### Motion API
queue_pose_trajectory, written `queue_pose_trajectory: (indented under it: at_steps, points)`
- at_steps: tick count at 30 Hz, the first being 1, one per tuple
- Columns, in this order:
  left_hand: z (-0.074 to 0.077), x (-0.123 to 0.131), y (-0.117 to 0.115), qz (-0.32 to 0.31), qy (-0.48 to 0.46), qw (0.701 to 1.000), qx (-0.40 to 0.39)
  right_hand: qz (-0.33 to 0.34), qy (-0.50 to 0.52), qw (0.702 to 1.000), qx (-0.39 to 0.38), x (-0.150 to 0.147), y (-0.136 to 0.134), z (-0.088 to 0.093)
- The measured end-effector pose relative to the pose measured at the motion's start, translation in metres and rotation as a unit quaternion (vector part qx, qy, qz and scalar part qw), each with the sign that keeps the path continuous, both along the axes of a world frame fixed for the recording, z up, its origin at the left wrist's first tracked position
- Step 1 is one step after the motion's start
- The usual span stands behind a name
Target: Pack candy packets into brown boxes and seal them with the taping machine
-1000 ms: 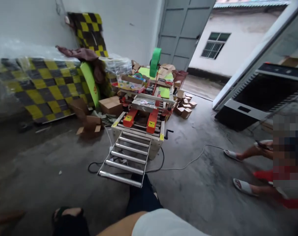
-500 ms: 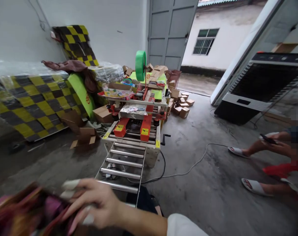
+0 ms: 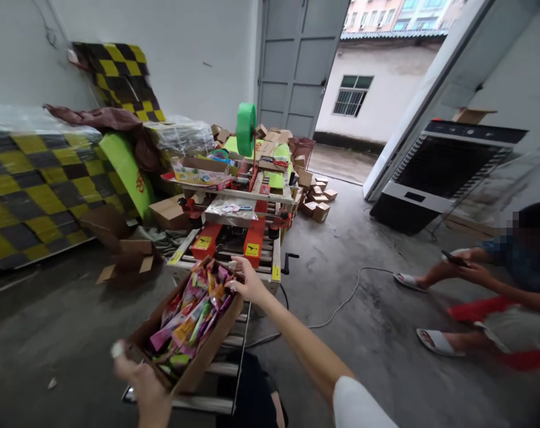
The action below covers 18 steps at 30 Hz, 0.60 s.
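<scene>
An open cardboard box (image 3: 216,342) full of colourful wrapped packets (image 3: 190,324) sits on or just over the roller conveyor (image 3: 216,404), its flaps not closed over the packets. My left hand (image 3: 143,380) grips the box's near left end, its thumb side blurred. At the far right corner, my right hand (image 3: 251,284) has its fingers over the rim. White covers show on some of my fingertips. Beyond the box stands a carton-sealing machine (image 3: 253,238) with orange side guides and a green tape roll (image 3: 245,129) on top.
An unfolded carton (image 3: 131,261) lies on the floor at left, by a plastic-wrapped yellow-and-black stack (image 3: 38,184). Small sealed boxes (image 3: 317,208) pile up behind the machine. A grey cable (image 3: 341,306) crosses the floor. At right, a seated person (image 3: 511,267) holds a phone.
The box has moved from the lower left to the conveyor in front of the machine. My right hand moved forward with it, and my left hand has come into view. The camera view has shifted.
</scene>
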<state>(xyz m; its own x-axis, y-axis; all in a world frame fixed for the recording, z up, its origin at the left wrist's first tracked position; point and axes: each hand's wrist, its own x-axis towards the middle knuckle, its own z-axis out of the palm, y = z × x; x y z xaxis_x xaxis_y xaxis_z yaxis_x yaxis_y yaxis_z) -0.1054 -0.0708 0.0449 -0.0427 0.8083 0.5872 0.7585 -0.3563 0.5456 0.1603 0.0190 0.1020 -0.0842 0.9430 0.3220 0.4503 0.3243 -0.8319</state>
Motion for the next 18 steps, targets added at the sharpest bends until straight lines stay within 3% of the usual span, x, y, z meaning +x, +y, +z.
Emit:
queue_pose_trajectory:
  at_steps: [2,5,8,12,15,18]
  points:
    - [0.008,-0.007,0.016,-0.018,0.027,0.999,0.038,0.077,-0.109,0.991,0.019,-0.001,-0.001,0.007]
    - [0.020,-0.003,0.034,-0.160,0.179,0.970,0.029,0.241,-0.209,0.948,0.019,-0.008,-0.001,0.021]
    - [0.016,0.011,0.040,-0.204,0.230,0.951,0.002,0.332,-0.258,0.907,0.013,-0.017,-0.004,0.031]
    - [0.000,0.022,0.032,-0.179,0.217,0.958,-0.056,0.283,-0.297,0.912,-0.013,-0.028,-0.010,0.033]
    - [-0.008,0.020,0.032,-0.172,0.197,0.958,-0.120,0.195,-0.293,0.936,-0.023,-0.043,-0.007,0.025]
    - [-0.010,0.010,0.048,-0.202,0.132,0.951,-0.193,0.091,-0.334,0.937,-0.050,-0.065,0.004,0.011]
